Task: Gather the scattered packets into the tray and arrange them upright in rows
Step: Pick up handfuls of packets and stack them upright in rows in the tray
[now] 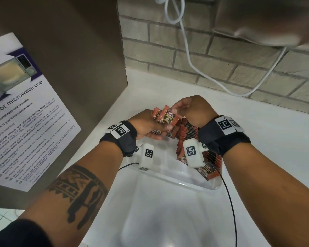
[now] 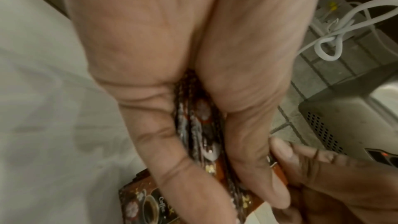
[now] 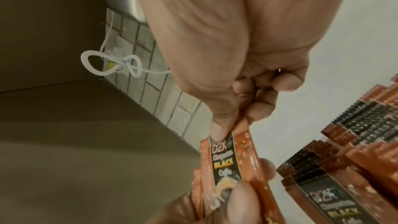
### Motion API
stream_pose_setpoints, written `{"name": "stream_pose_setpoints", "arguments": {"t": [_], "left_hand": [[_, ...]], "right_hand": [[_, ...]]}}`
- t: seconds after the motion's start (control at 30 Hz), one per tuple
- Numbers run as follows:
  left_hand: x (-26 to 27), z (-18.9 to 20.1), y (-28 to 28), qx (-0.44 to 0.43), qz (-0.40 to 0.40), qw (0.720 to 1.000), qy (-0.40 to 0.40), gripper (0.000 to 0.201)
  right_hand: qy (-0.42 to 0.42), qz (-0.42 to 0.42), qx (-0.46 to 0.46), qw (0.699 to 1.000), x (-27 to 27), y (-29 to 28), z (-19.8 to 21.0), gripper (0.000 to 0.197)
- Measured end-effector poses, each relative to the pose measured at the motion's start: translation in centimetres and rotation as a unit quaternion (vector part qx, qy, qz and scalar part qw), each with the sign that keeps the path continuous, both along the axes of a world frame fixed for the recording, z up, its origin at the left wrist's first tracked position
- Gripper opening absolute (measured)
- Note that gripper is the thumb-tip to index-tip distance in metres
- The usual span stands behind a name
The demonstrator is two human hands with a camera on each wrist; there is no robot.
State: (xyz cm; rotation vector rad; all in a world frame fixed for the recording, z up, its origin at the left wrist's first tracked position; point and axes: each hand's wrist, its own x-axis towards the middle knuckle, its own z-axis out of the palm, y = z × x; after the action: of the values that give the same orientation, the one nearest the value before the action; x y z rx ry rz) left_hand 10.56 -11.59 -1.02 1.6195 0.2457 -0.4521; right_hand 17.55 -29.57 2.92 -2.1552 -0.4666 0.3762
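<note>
My left hand (image 1: pixel 150 127) grips a small stack of orange-brown coffee packets (image 1: pixel 165 118) over the far end of the clear plastic tray (image 1: pixel 176 182); the left wrist view shows the stack (image 2: pixel 200 134) squeezed between thumb and fingers. My right hand (image 1: pixel 184 108) pinches the top edge of the front packet (image 3: pixel 226 164) between thumb and forefinger. A row of packets (image 1: pixel 187 134) stands upright along the tray's right side, also in the right wrist view (image 3: pixel 344 151). More packets (image 1: pixel 210 168) stand at the tray's near right corner.
The tray sits on a white counter (image 1: pixel 266 139) against a tiled wall (image 1: pixel 221 59), with a brown panel (image 1: pixel 69 50) bearing a microwave notice (image 1: pixel 25 113) on the left. A white cable (image 1: pixel 191 63) hangs down the wall. A black wire (image 1: pixel 230 202) trails from my right wrist.
</note>
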Motion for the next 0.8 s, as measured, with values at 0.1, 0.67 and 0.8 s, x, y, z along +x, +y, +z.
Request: {"name": "stream_pose_setpoints", "arguments": {"t": [0.1,0.67,0.8], "left_hand": [[-0.1,0.7,0.8,0.105,-0.042,0.992,0.053,0.028],[1.8,-2.1,-2.3,0.326,-0.23,0.908,0.129,0.033],[2.1,-2.3,-2.6,0.33,-0.234,0.906,0.125,0.029]], "right_hand": [[-0.056,-0.018,-0.028,0.998,0.4,0.1,0.1,0.006],[-0.048,-0.037,-0.337,0.939,0.2,3.4,-3.4,0.014],[-0.045,-0.037,-0.354,0.933,0.5,3.6,-3.6,0.011]]}}
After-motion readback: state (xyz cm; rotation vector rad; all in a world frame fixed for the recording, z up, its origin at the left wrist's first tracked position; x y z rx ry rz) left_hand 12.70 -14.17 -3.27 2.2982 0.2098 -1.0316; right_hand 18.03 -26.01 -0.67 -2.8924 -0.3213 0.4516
